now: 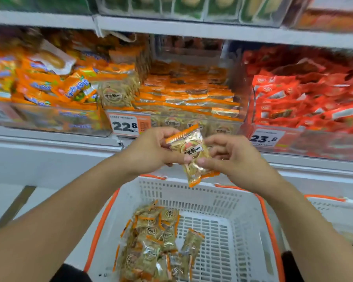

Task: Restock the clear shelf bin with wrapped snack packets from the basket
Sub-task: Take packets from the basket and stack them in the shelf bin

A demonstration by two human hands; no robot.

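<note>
Both hands hold snack packets (pixel 192 151), clear wrappers with orange ends and a round label, above the basket. My left hand (pixel 153 149) grips the upper packet from the left. My right hand (pixel 230 153) pinches the lower part from the right. The white basket (pixel 243 210) with an orange rim sits below, with several of the same packets (pixel 153 247) piled in its left half. The clear shelf bin (pixel 192 119) straight ahead holds rows of matching packets.
A bin of orange and blue packets (pixel 49 88) stands to the left, a bin of red packets (pixel 304 98) to the right. Price tags 22.8 (pixel 124 125) and 23.8 (pixel 265 138) hang on the shelf front. Another shelf runs overhead. A second basket's edge (pixel 330 202) shows at right.
</note>
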